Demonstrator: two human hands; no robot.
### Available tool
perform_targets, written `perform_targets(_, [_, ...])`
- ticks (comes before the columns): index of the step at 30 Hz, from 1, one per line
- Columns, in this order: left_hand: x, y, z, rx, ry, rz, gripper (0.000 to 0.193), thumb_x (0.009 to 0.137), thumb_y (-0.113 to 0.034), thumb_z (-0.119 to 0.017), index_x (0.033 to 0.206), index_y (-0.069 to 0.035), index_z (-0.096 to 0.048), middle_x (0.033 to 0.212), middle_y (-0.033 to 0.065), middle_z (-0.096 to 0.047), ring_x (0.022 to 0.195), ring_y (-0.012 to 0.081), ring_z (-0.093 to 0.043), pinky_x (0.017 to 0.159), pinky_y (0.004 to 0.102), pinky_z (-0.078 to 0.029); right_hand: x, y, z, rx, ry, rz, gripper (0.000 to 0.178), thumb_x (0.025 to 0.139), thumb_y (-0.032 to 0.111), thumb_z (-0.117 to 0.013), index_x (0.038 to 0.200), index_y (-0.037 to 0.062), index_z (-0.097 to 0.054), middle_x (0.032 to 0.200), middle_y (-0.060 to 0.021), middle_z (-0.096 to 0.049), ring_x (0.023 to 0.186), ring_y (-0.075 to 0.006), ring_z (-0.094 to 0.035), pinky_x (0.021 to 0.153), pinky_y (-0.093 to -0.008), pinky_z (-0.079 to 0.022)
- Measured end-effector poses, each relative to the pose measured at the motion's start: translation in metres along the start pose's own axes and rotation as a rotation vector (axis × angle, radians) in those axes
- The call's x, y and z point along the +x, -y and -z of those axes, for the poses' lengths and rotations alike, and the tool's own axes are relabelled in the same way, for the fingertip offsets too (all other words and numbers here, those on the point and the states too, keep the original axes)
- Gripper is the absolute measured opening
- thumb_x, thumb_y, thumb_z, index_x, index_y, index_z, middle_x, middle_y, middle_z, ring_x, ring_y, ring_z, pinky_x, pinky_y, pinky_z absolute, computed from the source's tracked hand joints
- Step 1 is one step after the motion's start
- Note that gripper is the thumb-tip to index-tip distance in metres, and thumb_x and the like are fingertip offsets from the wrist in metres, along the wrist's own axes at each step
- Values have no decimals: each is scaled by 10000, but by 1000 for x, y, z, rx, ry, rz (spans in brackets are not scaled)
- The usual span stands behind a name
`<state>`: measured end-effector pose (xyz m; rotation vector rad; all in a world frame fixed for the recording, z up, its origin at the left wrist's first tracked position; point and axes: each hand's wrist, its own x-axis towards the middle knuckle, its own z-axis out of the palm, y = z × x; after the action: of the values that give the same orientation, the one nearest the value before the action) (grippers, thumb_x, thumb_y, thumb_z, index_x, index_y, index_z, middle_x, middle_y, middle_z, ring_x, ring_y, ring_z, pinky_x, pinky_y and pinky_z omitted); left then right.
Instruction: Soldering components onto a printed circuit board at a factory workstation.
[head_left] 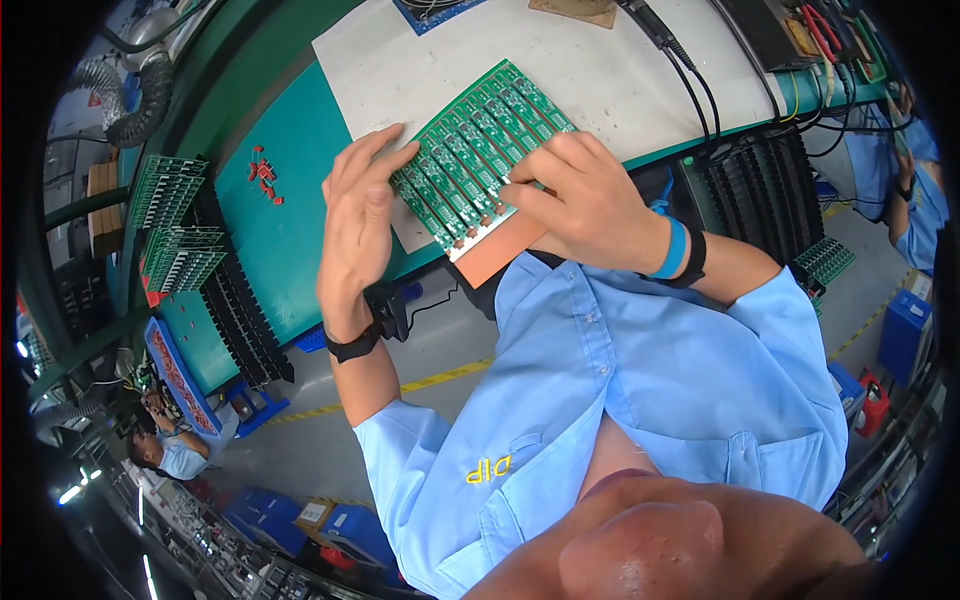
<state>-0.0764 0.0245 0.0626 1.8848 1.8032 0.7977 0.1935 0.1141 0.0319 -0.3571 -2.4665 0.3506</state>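
Note:
A green circuit board panel [470, 160], divided into several narrow strips, lies tilted over the white sheet [370, 50] near the bench's front edge. Along its near side runs an orange-brown strip [500, 248] with a white border. My left hand [358, 215] is open beside the panel's left edge, fingers stretched out and fingertips at its corner. Over the panel's right part, my right hand [580, 195] has its thumb and forefinger brought together near the lower ends of the board strips. Whatever is between those fingertips is hidden.
Small red parts [264, 177] lie on the green mat [290, 240] at left. Black racks with upright boards [180, 255] stand farther left, and another black rack [760, 190] is at right. Black cables [690, 75] cross the bench. Co-workers [180, 455] are at left and far right.

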Motion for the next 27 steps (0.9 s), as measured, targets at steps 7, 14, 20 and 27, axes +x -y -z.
perform_targets(7, [-5, -16, -3, 315, -17, -14, 536, 965, -491, -605, 1228, -35, -706, 1433, 134, -572, 1349, 343, -476, 1129, 468, -307, -11, -15, 6, 225, 16, 76, 381, 735, 239, -819, 1051, 61, -700, 1105, -64, -640, 969, -253, -586, 827, -392, -478])
perform_targets(14, [32, -18, 3, 373, -17, 22, 602, 857, -453, -765, 1253, -7, -680, 1438, 167, -560, 1340, 351, -482, 1109, 464, -343, 11, -11, -12, 186, -20, 18, 385, 734, 256, -830, 1038, 56, -705, 1112, -64, -640, 989, -252, -584, 839, -393, -481])
perform_targets(20, [59, -11, 8, 485, 53, 23, 778, 753, -424, -864, 1346, 8, -602, 1449, 195, -541, 1340, 380, -476, 1106, 467, -377, 30, -12, -28, 140, -99, -66, 363, 748, 245, -830, 1035, 58, -711, 1119, -79, -639, 956, -260, -580, 841, -375, -482])
perform_targets(27, [60, -9, 10, 415, 21, 10, 810, 766, -393, -860, 1388, 23, -550, 1437, 212, -545, 1337, 393, -484, 1096, 468, -405, 15, -43, 0, 863, -466, -427, 417, 913, 233, -760, 1260, 48, -619, 1168, -108, -647, 962, -234, -596, 858, -363, -488])
